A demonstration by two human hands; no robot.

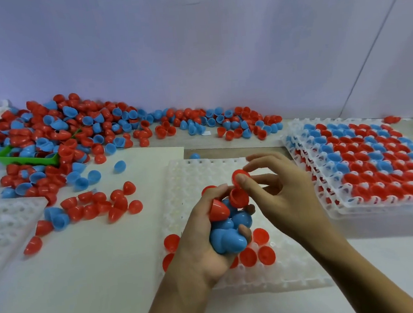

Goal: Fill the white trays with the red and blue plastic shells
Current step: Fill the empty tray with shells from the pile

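Left hand (203, 241) clutches shell cluster (228, 231); right hand (278, 195) pinches red shell (239, 176) above white tray (226, 169).

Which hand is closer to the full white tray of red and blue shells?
Right. The right hand is just beside the full white plastic tray; the left hand is farther away.

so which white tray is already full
The stacked tray on the right: every pocket holds a shell. The centre tray holds a few; the left tray shows none.
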